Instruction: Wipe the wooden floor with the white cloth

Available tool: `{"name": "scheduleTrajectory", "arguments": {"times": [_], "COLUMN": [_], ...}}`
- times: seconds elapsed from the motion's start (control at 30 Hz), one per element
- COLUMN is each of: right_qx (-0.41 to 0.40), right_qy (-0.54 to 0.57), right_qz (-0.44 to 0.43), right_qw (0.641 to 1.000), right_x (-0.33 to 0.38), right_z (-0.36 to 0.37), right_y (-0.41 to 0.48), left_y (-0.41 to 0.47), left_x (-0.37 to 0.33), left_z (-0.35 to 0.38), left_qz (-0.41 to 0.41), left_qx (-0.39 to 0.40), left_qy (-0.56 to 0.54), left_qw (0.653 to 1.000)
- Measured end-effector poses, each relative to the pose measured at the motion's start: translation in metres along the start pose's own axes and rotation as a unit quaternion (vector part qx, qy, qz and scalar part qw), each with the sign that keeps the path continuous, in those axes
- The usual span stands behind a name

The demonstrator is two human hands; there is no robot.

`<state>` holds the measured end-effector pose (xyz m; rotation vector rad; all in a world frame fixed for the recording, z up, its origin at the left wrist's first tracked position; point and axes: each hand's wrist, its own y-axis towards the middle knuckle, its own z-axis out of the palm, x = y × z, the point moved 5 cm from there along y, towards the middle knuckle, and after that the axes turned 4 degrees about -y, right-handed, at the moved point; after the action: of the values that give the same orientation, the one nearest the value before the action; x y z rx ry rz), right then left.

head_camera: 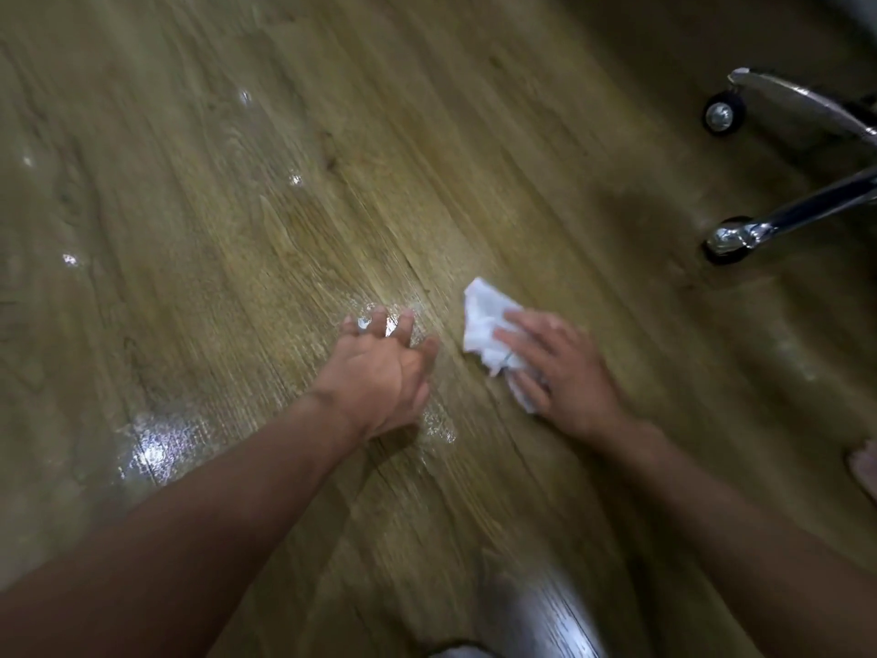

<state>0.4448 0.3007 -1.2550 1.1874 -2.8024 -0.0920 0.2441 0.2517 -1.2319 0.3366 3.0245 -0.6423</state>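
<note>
The wooden floor [294,192] fills the view, its brown planks running diagonally and shining with wet-looking patches. A crumpled white cloth [484,320] lies on the floor right of centre. My right hand [564,372] presses flat on the cloth, fingers spread over its near half. My left hand [384,368] rests on the bare floor just left of the cloth, fingers apart, holding nothing. The picture is motion-blurred.
A chrome chair base with two legs and black castors [723,116] [728,239] stands at the right edge. A shiny wet patch [156,448] lies to the left of my left forearm. A pale object [866,467] peeks in at the right edge.
</note>
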Motion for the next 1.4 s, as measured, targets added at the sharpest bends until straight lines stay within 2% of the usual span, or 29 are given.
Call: {"name": "scheduleTrajectory", "arguments": {"times": [0.07,0.13,0.17,0.23,0.3,0.4,0.43,0.47,0.5,0.57,0.6,0.67,0.7,0.73,0.8,0.9,0.97,1.0,1.03,1.1,1.17,1.2,1.23,1.27,1.33,1.4], "right_qx": [-0.021,-0.047,-0.06,-0.065,-0.075,-0.057,-0.048,-0.041,-0.041,-0.069,-0.074,-0.075,-0.074,-0.069,-0.071,-0.06,-0.039,-0.037,-0.045,-0.068,-0.07,-0.069,-0.062,-0.058,-0.071,-0.075], "right_qy": [-0.003,-0.005,-0.008,-0.02,-0.033,-0.019,-0.01,-0.002,0.0,-0.012,-0.015,-0.004,-0.005,-0.013,-0.028,-0.019,-0.004,0.0,0.0,0.001,0.002,-0.003,-0.008,-0.01,0.001,0.013], "right_qz": [0.177,0.354,0.407,0.438,0.363,0.1,0.014,-0.031,-0.021,0.126,0.229,0.406,0.448,0.457,0.377,0.122,-0.047,-0.078,-0.056,0.113,0.294,0.334,0.331,0.292,0.163,0.057], "right_qw": [0.984,0.934,0.912,0.896,0.928,0.993,0.999,0.999,0.999,0.989,0.971,0.911,0.891,0.887,0.923,0.991,0.998,0.996,0.997,0.991,0.953,0.94,0.942,0.955,0.984,0.995], "right_x": [-0.055,-0.089,-0.091,-0.069,-0.023,0.035,0.034,0.021,0.0,-0.057,-0.087,-0.119,-0.116,-0.104,-0.063,0.013,0.024,0.013,-0.003,-0.04,-0.056,-0.049,-0.036,-0.017,0.037,0.089], "right_z": [-0.002,-0.005,-0.006,-0.003,0.003,0.012,0.01,0.009,0.007,0.001,-0.002,-0.01,-0.012,-0.012,-0.003,0.01,0.007,0.006,0.005,0.005,0.006,0.007,0.008,0.009,0.014,0.017], "right_y": [0.023,0.045,0.055,0.069,0.071,0.055,0.052,0.052,0.055,0.067,0.071,0.08,0.087,0.094,0.101,0.075,0.063,0.066,0.077,0.108,0.132,0.14,0.146,0.149,0.141,0.115], "left_y": [-0.001,-0.002,-0.002,-0.004,-0.005,-0.007,-0.008,-0.008,-0.008,-0.009,-0.009,-0.008,-0.008,-0.007,-0.006,-0.006,-0.006,-0.007,-0.007,-0.005,-0.006,-0.006,-0.008,-0.009,-0.012,-0.02], "left_x": [0.001,0.001,0.002,0.004,0.005,0.007,0.007,0.007,0.008,0.01,0.01,0.008,0.008,0.007,0.005,0.003,0.002,0.001,0.001,0.005,0.006,0.008,0.011,0.017,0.037,0.067], "left_z": [0.0,0.0,0.0,0.002,0.002,-0.001,0.0,0.0,0.001,0.003,0.004,0.005,0.004,0.003,0.003,0.005,0.008,0.008,0.008,0.007,0.006,0.004,0.001,-0.002,-0.011,-0.017], "left_qz": [0.0,0.002,0.002,0.002,0.003,0.001,0.003,0.005,0.004,-0.003,-0.004,-0.009,-0.01,-0.009,-0.007,0.001,0.012,0.016,0.017,0.021,0.033,0.041,0.049,0.056,0.061,0.053], "left_qx": [-0.002,-0.009,-0.01,-0.001,0.01,0.006,0.012,0.019,0.026,0.04,0.045,0.046,0.047,0.05,0.059,0.042,0.023,0.014,0.006,0.002,0.003,0.001,-0.005,-0.016,-0.049,-0.075], "left_qy": [-0.001,-0.001,-0.003,-0.006,-0.007,-0.023,-0.033,-0.04,-0.044,-0.05,-0.056,-0.056,-0.054,-0.053,-0.045,-0.006,0.01,0.012,0.015,0.02,0.015,0.008,-0.007,-0.03,-0.074,-0.084], "left_qw": [1.0,1.0,1.0,1.0,1.0,1.0,0.999,0.999,0.999,0.998,0.997,0.997,0.997,0.997,0.997,0.999,1.0,1.0,1.0,1.0,0.999,0.999,0.999,0.998,0.994,0.992]}}
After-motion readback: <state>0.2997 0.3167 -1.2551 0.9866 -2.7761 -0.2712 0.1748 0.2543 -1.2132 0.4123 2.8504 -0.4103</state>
